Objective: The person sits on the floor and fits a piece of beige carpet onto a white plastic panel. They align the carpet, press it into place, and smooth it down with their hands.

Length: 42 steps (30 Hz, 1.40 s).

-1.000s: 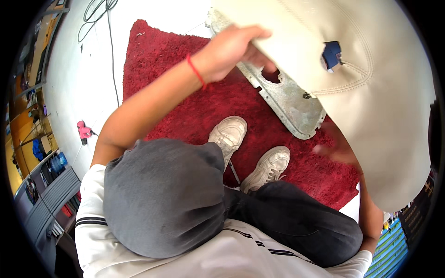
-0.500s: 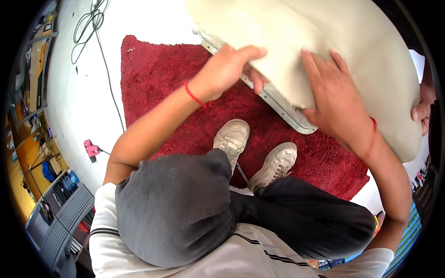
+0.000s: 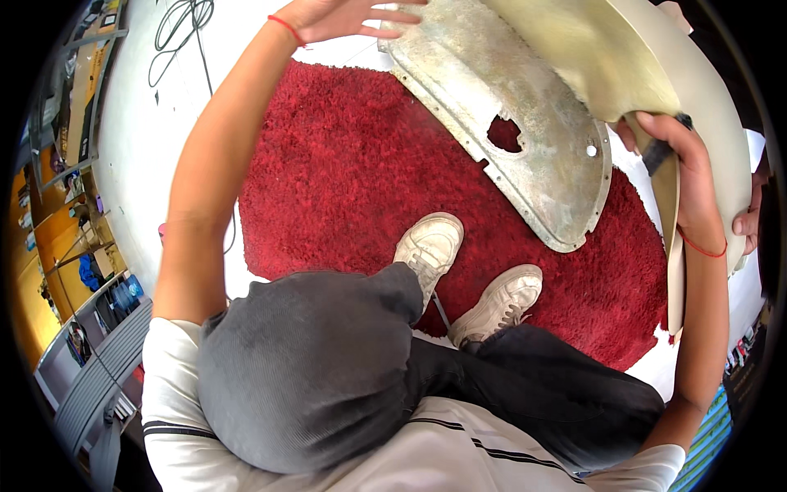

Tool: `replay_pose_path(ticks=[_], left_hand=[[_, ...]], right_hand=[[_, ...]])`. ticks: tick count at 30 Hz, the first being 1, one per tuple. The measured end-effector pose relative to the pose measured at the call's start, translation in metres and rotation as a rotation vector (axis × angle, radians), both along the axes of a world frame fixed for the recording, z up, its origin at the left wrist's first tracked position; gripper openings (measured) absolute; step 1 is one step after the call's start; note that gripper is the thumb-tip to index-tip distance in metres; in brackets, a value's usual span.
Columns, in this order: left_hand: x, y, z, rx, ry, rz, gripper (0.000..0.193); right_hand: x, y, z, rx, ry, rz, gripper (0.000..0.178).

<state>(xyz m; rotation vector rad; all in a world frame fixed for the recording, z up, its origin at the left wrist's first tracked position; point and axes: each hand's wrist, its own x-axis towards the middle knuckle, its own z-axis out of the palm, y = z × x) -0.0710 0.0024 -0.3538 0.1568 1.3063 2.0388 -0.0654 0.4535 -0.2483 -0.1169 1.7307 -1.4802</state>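
Note:
A cream leather-like cover (image 3: 635, 70) is folded back at the upper right, its paler underside partly showing. My right hand (image 3: 693, 160) is closed on its edge, beside a small black patch (image 3: 658, 153). Under the lifted cover, a worn metal panel (image 3: 459, 82) lies on the red shaggy rug (image 3: 344, 164). Small holes line its rim, and a larger ragged hole shows the rug beneath. My left hand (image 3: 348, 18) reaches to the panel's far left corner, fingers stretched and apart, holding nothing; whether it touches the metal I cannot tell.
Another person's hand (image 3: 748, 223) is at the cover's right side. My shoes (image 3: 430, 244) stand on the rug near the panel. A coiled black cable (image 3: 176, 33) lies on the white floor at the far left. Cluttered shelves (image 3: 61, 221) line the left side.
The cover has been lifted and swung to the right, baring the metal panel. My right hand moved right with its edge. My left hand moved up and left, away from the cover.

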Motion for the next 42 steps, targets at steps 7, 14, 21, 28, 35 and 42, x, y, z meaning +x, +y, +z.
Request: replay_pose_path(ticks=[7, 14, 21, 28, 35, 42], left_hand=[[-0.011, 0.071, -0.018, -0.044, 0.039, 0.454, 0.053], [0.0, 0.077, -0.044, -0.107, -0.031, 0.691, 0.037], [0.009, 0.087, -0.051, 0.246, -0.169, 0.551, 0.044], [0.016, 0.036, -0.066, 0.653, -0.196, 0.49, 0.087], [-0.009, 0.042, -0.035, 0.397, -0.181, 0.348, 0.063], [-0.024, 0.052, 0.008, -0.175, -0.115, 0.356, 0.055]], right_hand=[[0.048, -0.05, -0.001, 0.451, 0.748, 0.214, 0.037], [0.071, -0.062, -0.053, 0.566, 0.864, 0.229, 0.016], [0.046, -0.054, -0.067, 0.253, 0.052, -0.033, 0.05], [0.085, -0.096, -0.076, 0.529, 0.559, 0.04, 0.085], [0.107, -0.103, -0.075, 0.73, 0.76, 0.189, 0.074], [0.102, -0.093, -0.071, 0.718, 0.777, 0.137, 0.07]])
